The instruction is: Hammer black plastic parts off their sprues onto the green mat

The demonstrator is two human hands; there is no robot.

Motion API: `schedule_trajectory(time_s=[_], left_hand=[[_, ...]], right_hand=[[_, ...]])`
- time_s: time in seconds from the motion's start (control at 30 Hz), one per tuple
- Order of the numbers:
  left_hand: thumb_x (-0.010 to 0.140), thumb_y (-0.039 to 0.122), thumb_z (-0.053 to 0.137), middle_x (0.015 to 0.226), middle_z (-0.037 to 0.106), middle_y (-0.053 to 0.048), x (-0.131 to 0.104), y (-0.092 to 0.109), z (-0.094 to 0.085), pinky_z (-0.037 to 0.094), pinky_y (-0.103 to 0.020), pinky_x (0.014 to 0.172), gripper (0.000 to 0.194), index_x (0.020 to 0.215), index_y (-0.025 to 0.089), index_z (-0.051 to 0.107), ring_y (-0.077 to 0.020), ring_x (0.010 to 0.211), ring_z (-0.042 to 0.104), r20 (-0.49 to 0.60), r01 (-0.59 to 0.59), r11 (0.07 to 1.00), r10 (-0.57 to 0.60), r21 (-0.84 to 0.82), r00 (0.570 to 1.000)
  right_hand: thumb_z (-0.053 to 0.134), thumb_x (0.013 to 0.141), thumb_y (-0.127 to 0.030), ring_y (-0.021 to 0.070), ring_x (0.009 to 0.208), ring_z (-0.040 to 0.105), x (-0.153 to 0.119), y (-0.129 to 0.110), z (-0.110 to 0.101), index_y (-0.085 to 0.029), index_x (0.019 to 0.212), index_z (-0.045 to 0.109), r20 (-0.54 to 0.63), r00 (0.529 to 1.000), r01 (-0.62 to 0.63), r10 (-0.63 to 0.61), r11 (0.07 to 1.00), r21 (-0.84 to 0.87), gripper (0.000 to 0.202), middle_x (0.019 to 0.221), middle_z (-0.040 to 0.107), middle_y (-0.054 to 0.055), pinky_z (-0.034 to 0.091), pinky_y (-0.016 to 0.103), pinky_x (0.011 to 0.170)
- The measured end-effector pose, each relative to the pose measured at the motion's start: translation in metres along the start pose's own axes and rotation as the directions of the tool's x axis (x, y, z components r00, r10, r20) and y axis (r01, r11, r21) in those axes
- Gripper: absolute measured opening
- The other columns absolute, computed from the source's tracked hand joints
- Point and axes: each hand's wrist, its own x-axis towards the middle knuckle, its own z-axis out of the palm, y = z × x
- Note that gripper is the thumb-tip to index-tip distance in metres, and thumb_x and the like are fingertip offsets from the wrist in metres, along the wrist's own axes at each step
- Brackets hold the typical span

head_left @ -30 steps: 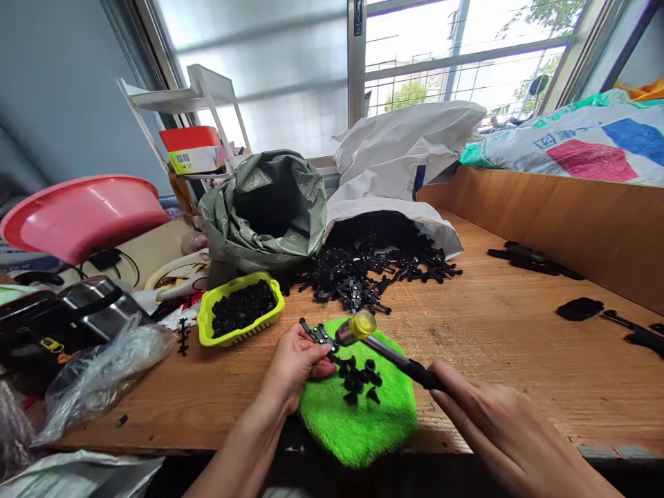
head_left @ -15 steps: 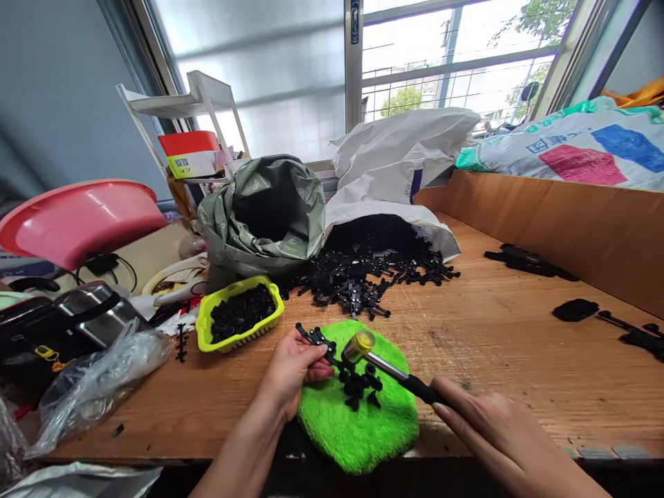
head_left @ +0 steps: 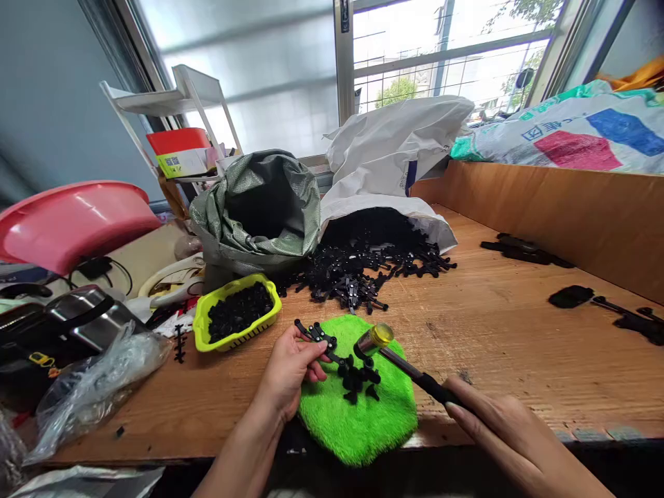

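My left hand (head_left: 293, 363) pinches a black jointed plastic part (head_left: 317, 337) over the left side of a fuzzy green cloth (head_left: 357, 432). My right hand (head_left: 492, 422) is closed around the black grip of a small mallet (head_left: 399, 361). Its metal head with a yellow translucent face (head_left: 381, 335) hangs above the cloth, just right of the held part. Several small black plastic pieces (head_left: 357, 379) lie loose on the cloth below the mallet head.
A yellow basket (head_left: 277, 315) of black pieces stands left of the cloth. Behind are a green woven sack (head_left: 207, 238) and a white sack (head_left: 394, 159) spilling black parts (head_left: 353, 266). More black parts (head_left: 570, 296) lie at right beside a wooden board (head_left: 560, 214).
The mallet head has shifted right and slightly up, away from the held part, as my right hand moves right. My left hand keeps its hold. The whole view has shifted slightly.
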Motion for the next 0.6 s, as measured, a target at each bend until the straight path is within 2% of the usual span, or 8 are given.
schedule_trajectory(time_s=[0.47,0.6], left_hand=[[0.058,0.028,0.067,0.051,0.06,0.002,0.001,-0.003,-0.001,0.023,-0.01,0.029,0.034,0.075,0.015,0.04,-0.0018,0.03,0.041,0.001,-0.018,0.999,0.018,0.037,1.0],[0.058,0.029,0.066,0.05,0.059,0.003,0.003,-0.005,-0.002,0.022,-0.01,0.028,0.034,0.073,0.016,0.039,-0.0019,0.028,0.039,-0.008,-0.017,0.998,0.017,0.053,1.0]], right_hand=[[0.025,0.096,-0.044,0.0235,0.067,0.064,0.006,-0.009,-0.005,-0.025,0.077,0.053,-0.04,0.998,0.042,-0.044,0.998,-0.044,0.039,0.083,0.066,0.004,0.045,0.026,0.042],[0.025,0.097,-0.039,0.0214,0.066,0.064,0.006,-0.009,-0.004,-0.026,0.079,0.051,-0.023,0.996,0.085,-0.086,0.995,-0.056,0.034,0.083,0.066,0.003,0.044,0.025,0.043]])
